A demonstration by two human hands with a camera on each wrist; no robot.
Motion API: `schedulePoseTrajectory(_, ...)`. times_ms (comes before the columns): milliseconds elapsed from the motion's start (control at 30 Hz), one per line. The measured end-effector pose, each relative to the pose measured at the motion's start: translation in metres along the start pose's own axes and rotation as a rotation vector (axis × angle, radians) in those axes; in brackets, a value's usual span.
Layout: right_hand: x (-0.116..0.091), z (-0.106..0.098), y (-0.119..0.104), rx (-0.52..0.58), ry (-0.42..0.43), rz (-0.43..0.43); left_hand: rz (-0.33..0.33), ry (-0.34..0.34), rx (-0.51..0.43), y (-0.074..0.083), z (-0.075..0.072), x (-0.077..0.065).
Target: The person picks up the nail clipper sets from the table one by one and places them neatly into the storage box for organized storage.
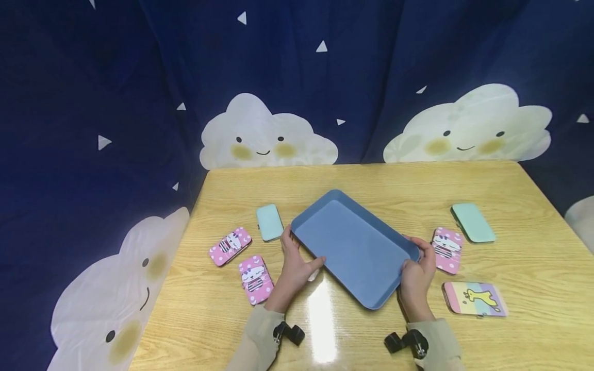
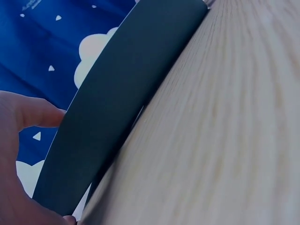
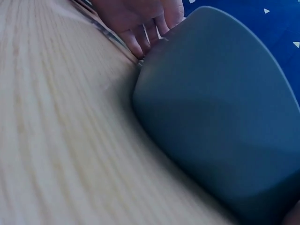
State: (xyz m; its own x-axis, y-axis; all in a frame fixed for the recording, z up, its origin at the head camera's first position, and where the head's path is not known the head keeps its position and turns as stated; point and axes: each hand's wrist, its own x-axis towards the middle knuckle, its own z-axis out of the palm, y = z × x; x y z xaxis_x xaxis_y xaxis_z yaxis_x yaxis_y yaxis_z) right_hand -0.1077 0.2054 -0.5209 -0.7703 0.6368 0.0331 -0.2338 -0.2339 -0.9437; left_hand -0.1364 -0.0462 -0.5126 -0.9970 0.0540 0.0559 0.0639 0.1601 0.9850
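A blue-grey rectangular tray [image 1: 352, 252] with a low rim lies at a slant across the middle of the table, and nothing lies in it. My left hand [image 1: 297, 265] grips its left side, the thumb over the near rim and the fingers at the left corner. At the right corner, my right hand [image 1: 417, 278] holds the rim with the thumb on the inner side and the fingers outside. The tray's outer wall fills much of the left wrist view [image 2: 108, 93] and the right wrist view [image 3: 211, 108]. Whether its whole base touches the wood cannot be told.
Left of the tray are a mint case [image 1: 269, 222] and two pink cartoon cases [image 1: 230, 246] [image 1: 256, 280]. On the right are a mint case [image 1: 473, 222], a pink case [image 1: 447, 250] and a striped giraffe case [image 1: 475, 299]. A dark blue cloud-patterned curtain [image 1: 287, 67] hangs behind the wooden table [image 1: 371, 340].
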Motion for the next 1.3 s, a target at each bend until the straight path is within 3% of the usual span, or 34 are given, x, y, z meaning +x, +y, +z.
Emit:
schedulePoseTrajectory(167,0.006,-0.001,0.001,0.013,0.03,0.026,0.016,0.022,0.149,0.002,0.0,-0.003)
schedulePoseTrajectory(333,0.011,-0.002,-0.001,-0.024,0.064,0.039,0.017,0.057,0.183,0.005,0.002,-0.005)
schedulePoseTrajectory(467,0.012,-0.001,-0.004,-0.056,0.072,0.064,0.022,0.084,0.141,0.007,0.002,-0.007)
schedulePoseTrajectory(633,0.014,0.001,-0.008,-0.062,0.079,0.096,0.082,0.128,0.056,0.007,0.001,-0.008)
schedulePoseTrajectory(900,0.022,0.0,-0.01,-0.086,0.047,0.159,0.099,0.228,0.027,0.004,0.006,-0.012)
schedulePoseTrajectory(1100,0.033,-0.001,-0.009,-0.095,0.019,0.165,0.119,0.325,0.057,0.002,0.007,-0.013)
schedulePoseTrajectory(1300,0.041,-0.002,-0.01,-0.146,0.01,0.149,0.089,0.352,0.041,0.002,0.005,-0.019)
